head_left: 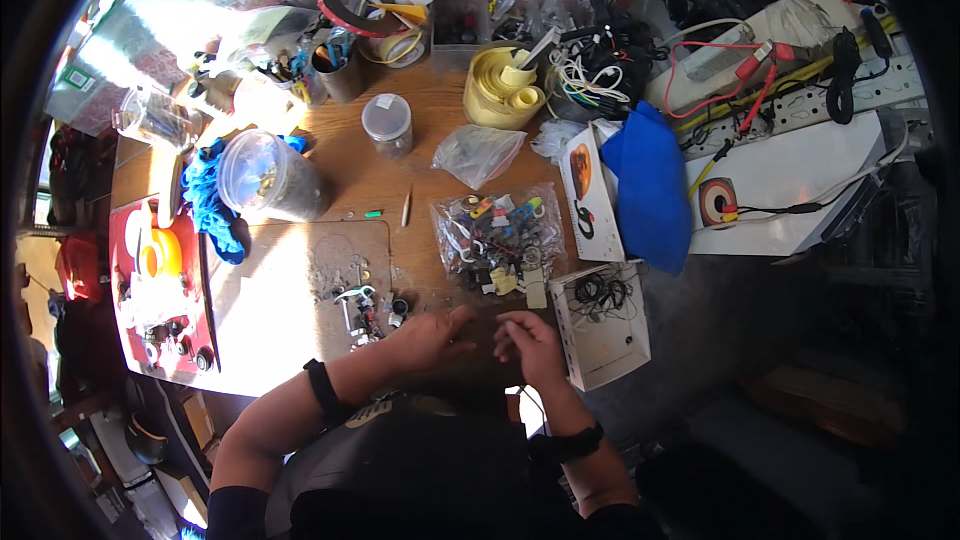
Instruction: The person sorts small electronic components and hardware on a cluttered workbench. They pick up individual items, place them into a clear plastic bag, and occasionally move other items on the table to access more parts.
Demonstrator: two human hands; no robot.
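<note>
My left hand (432, 340) and my right hand (532, 344) face each other at the table's near edge, a small gap between them. The left hand's thumb and forefinger stand apart. On the right hand the fingers are half bent and separated. I can make out nothing in either hand against the dark background. Just beyond them lies a clear plastic bag (482, 245) of small mixed coloured parts. Left of the left hand are loose small metal and plastic parts (358, 308). Beside the right hand sits an open white box (578, 360) with thin black cable (600, 292) inside.
Farther back stand a clear tub (268, 180), a lidded jar (388, 128) and a yellow roll (490, 100). Blue gloves (208, 190) lie at left, near a red tray (130, 300). A blue pouch (648, 185) and red-clipped cables (752, 62) crowd the right.
</note>
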